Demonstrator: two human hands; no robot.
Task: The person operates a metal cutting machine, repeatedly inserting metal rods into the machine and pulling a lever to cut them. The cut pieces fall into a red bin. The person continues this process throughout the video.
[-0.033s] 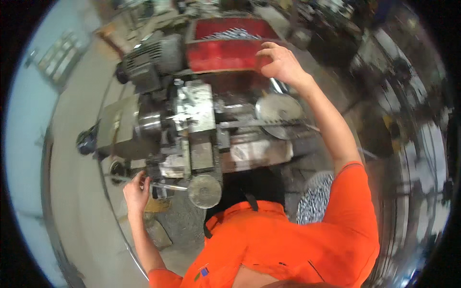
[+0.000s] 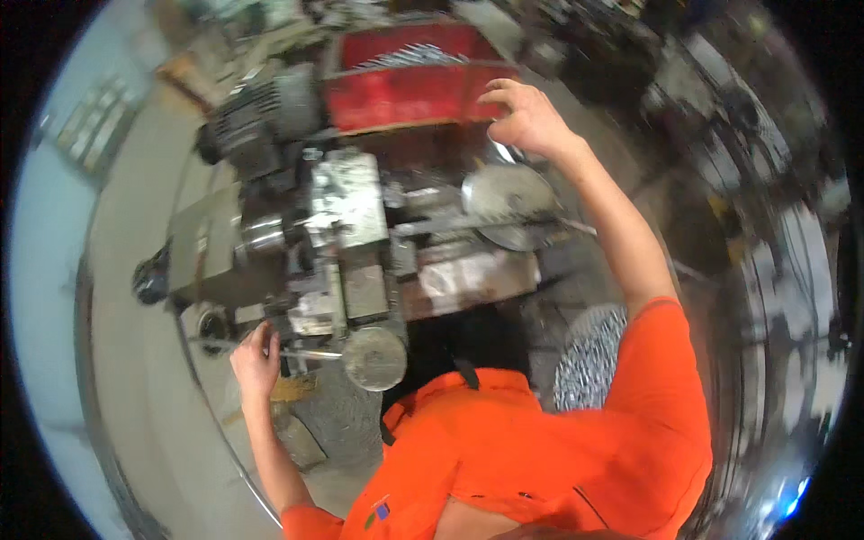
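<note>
I stand over a grey metal lathe-like machine point(image 2: 346, 225). My left hand point(image 2: 256, 358) is closed around a thin metal lever rod point(image 2: 310, 354) at the machine's near side, beside a round grey handwheel point(image 2: 374, 358). My right hand point(image 2: 529, 117) is stretched out over the far right of the machine, its fingers curled and apart with nothing in them. It hovers at the right end of a red metal tray point(image 2: 409, 94). A round metal disc point(image 2: 508, 193) sits just below that hand.
A dark ribbed motor point(image 2: 261, 117) sits at the machine's far left. Metal shavings lie in the red tray and in a heap point(image 2: 589, 360) by my right side. Cluttered benches point(image 2: 720, 117) fill the right. Pale concrete floor point(image 2: 117, 360) lies to the left.
</note>
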